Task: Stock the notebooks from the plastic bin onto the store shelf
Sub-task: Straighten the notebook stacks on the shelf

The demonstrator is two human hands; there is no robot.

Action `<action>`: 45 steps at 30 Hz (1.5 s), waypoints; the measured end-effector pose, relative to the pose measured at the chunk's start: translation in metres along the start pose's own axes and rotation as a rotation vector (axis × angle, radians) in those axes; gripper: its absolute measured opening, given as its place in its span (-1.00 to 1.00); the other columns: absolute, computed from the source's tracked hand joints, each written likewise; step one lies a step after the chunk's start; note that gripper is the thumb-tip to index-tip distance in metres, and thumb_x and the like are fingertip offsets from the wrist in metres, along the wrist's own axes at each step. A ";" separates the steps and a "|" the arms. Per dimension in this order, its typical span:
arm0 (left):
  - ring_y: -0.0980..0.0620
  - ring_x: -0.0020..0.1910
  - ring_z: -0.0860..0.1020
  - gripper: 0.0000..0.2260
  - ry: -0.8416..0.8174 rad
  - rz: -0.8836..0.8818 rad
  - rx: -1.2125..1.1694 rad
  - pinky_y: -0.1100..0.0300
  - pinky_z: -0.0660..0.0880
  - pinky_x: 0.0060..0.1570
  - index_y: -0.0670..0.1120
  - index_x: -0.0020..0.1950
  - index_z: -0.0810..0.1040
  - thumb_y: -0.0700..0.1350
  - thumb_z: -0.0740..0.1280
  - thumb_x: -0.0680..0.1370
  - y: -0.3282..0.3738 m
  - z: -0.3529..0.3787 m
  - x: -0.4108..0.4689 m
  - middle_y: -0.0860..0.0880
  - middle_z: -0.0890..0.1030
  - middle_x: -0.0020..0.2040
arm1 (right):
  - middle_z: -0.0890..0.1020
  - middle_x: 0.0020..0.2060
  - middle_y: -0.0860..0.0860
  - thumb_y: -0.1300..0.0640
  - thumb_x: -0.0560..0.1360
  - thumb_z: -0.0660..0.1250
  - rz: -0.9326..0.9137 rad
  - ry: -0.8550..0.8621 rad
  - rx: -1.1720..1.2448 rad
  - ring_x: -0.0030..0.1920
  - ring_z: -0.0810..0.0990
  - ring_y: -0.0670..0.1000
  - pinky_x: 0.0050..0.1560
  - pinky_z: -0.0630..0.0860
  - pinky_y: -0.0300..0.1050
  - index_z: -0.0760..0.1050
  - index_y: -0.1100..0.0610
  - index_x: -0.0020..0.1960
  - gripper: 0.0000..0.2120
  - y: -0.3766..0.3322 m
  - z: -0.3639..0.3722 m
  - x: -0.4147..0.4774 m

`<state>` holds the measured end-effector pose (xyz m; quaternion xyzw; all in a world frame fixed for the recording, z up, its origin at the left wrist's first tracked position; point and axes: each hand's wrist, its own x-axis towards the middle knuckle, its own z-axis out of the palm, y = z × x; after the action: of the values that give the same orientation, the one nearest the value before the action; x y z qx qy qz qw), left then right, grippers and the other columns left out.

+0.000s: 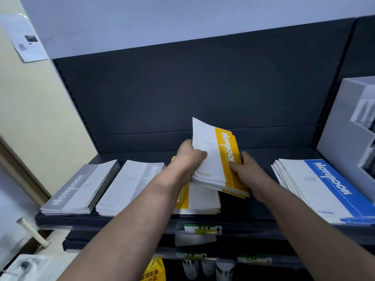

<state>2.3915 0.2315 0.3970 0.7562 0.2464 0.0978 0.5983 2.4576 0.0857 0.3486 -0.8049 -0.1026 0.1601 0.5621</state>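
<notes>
A bundle of yellow-and-white notebooks [217, 159] is held tilted above the dark store shelf [105, 219]. My left hand [187, 159] grips its left edge, thumb on the top cover. My right hand [248, 171] grips its right, yellow edge. Beneath the bundle a flat stack of yellow notebooks [199, 201] lies on the shelf. Two grey notebook stacks [81, 188] [129, 188] lie to the left, and a blue notebook stack [322, 187] lies to the right. The plastic bin is out of view.
A white plastic display organizer [349, 126] stands at the shelf's right end. Price tags [203, 229] hang on the shelf's front rail. Lower shelves hold bottles [207, 267] and a yellow packet [154, 270]. A wall with a paper notice [24, 37] stands at left.
</notes>
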 end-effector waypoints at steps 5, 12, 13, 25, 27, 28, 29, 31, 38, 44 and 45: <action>-0.16 0.02 0.62 -0.63 -0.142 -0.062 0.038 -0.10 0.59 0.05 -0.19 0.24 0.43 -0.19 0.31 0.44 -0.008 0.076 0.009 -0.20 0.59 0.14 | 0.48 0.24 0.16 0.11 0.57 0.24 0.132 0.127 -0.317 0.18 0.50 0.18 0.14 0.46 0.02 0.35 0.18 0.34 -0.64 0.010 -0.073 -0.006; -0.14 0.20 0.51 -0.66 -0.148 -0.140 0.414 -0.01 0.48 0.25 -0.22 0.33 0.35 -0.15 0.26 0.59 -0.036 0.111 0.014 -0.15 0.49 0.26 | 0.47 0.28 0.15 0.17 0.58 0.22 0.173 0.057 -0.501 0.24 0.48 0.15 0.14 0.41 -0.09 0.33 0.20 0.35 -0.64 0.041 -0.079 -0.010; -0.13 0.20 0.51 -0.66 -0.166 -0.146 0.445 0.00 0.48 0.24 -0.23 0.33 0.35 -0.15 0.27 0.59 -0.039 0.109 0.015 -0.14 0.50 0.26 | 0.47 0.29 0.14 0.16 0.58 0.21 0.165 0.046 -0.522 0.24 0.48 0.13 0.12 0.41 -0.09 0.32 0.19 0.36 -0.63 0.044 -0.075 -0.008; -0.12 0.14 0.48 -0.88 -0.230 -0.113 0.533 0.06 0.46 0.13 -0.16 0.11 0.38 -0.22 0.15 0.59 -0.037 0.094 0.016 -0.13 0.47 0.16 | 0.50 0.22 0.12 0.19 0.55 0.22 0.142 0.016 -0.638 0.19 0.50 0.13 -0.04 0.41 -0.11 0.29 0.19 0.32 -0.64 0.057 -0.058 0.000; -0.14 0.17 0.49 -0.85 -0.246 -0.114 0.537 0.00 0.48 0.20 -0.16 0.13 0.39 -0.23 0.14 0.58 -0.039 0.095 0.015 -0.14 0.48 0.17 | 0.50 0.21 0.11 0.19 0.55 0.21 0.145 0.010 -0.632 0.18 0.51 0.12 -0.03 0.42 -0.11 0.29 0.18 0.32 -0.65 0.056 -0.061 0.001; -0.14 0.15 0.50 -0.83 -0.249 -0.113 0.533 -0.03 0.49 0.21 -0.15 0.14 0.39 -0.23 0.13 0.57 -0.040 0.095 0.015 -0.14 0.49 0.16 | 0.50 0.22 0.11 0.18 0.55 0.21 0.153 0.003 -0.623 0.18 0.51 0.12 -0.03 0.43 -0.11 0.29 0.17 0.33 -0.64 0.055 -0.062 0.001; -0.14 0.15 0.50 -0.81 -0.254 -0.111 0.523 -0.05 0.50 0.21 -0.15 0.16 0.40 -0.23 0.14 0.57 -0.041 0.095 0.015 -0.14 0.50 0.17 | 0.49 0.23 0.11 0.17 0.56 0.20 0.165 -0.006 -0.617 0.18 0.50 0.11 -0.02 0.43 -0.10 0.27 0.17 0.35 -0.62 0.054 -0.063 0.001; -0.15 0.17 0.50 -0.77 -0.257 -0.098 0.509 -0.08 0.49 0.23 -0.15 0.20 0.41 -0.24 0.14 0.55 -0.040 0.093 0.015 -0.14 0.51 0.21 | 0.44 0.30 0.14 0.15 0.55 0.20 0.158 -0.007 -0.654 0.27 0.45 0.14 0.09 0.44 -0.06 0.21 0.19 0.42 -0.54 0.052 -0.061 -0.001; -0.19 0.34 0.40 -0.58 0.154 0.176 0.792 0.07 0.40 0.20 -0.15 0.41 0.40 -0.32 0.14 0.56 -0.028 0.026 0.013 -0.17 0.48 0.36 | 0.06 0.55 0.03 0.14 0.62 0.15 -0.277 -0.100 -0.765 0.55 -0.08 0.00 0.48 0.08 -0.08 0.18 0.09 0.52 -0.52 0.028 -0.029 -0.013; -0.19 0.30 0.38 -0.59 0.187 -0.097 1.067 0.08 0.33 0.22 -0.10 0.26 0.49 0.09 0.33 0.50 -0.058 -0.034 0.014 -0.16 0.48 0.29 | 0.47 0.31 0.07 0.17 0.60 0.13 -0.484 -0.190 -0.892 0.48 0.20 0.15 0.32 0.34 0.06 0.48 0.16 0.25 -0.73 0.014 0.018 -0.017; -0.18 0.29 0.40 -0.55 0.176 -0.124 1.053 0.07 0.35 0.23 -0.10 0.24 0.50 0.15 0.36 0.47 -0.063 -0.038 0.013 -0.15 0.49 0.27 | 0.48 0.27 0.08 0.14 0.60 0.13 -0.480 -0.195 -0.929 0.43 0.28 0.18 0.27 0.37 0.06 0.49 0.16 0.20 -0.75 0.015 0.025 -0.017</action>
<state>2.3700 0.2805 0.3454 0.9270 0.3554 -0.0116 0.1198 2.4323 0.0967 0.3294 -0.9044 -0.3956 0.0388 0.1552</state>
